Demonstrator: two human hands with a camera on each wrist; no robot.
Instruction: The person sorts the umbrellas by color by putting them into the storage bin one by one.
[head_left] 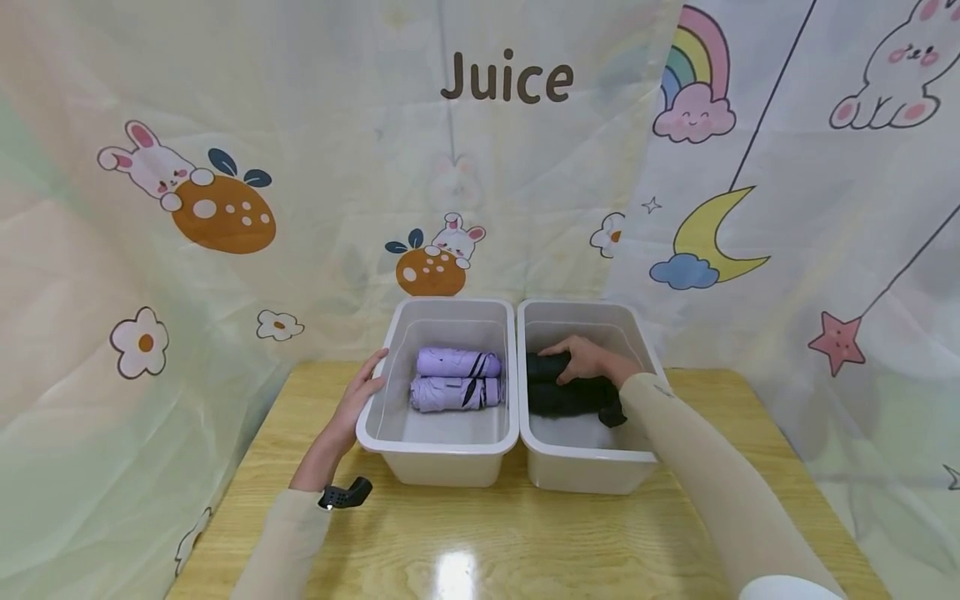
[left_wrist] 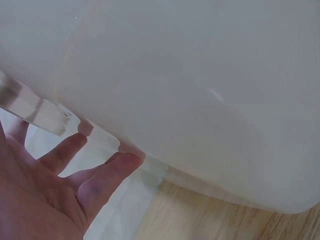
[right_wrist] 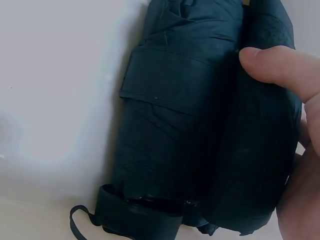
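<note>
My right hand (head_left: 588, 358) reaches into the right bin (head_left: 592, 457) and grips the farther of two black folded umbrellas. In the right wrist view my thumb lies across that umbrella (right_wrist: 257, 145), and the other fingers are mostly hidden behind it. Alongside lies the second black umbrella (right_wrist: 170, 110), with a strap loop at its end. My left hand (head_left: 352, 408) touches the outer side of the left bin (head_left: 438, 450), its fingertips (left_wrist: 131, 159) against the pale wall. Two purple folded umbrellas, one (head_left: 450, 362) behind the other (head_left: 450, 394), lie inside that left bin.
Both bins stand side by side on a wooden table (head_left: 397, 542), their rims close together. A printed curtain (head_left: 337, 167) hangs behind the table and along its sides. A black band (head_left: 345, 494) circles the left wrist.
</note>
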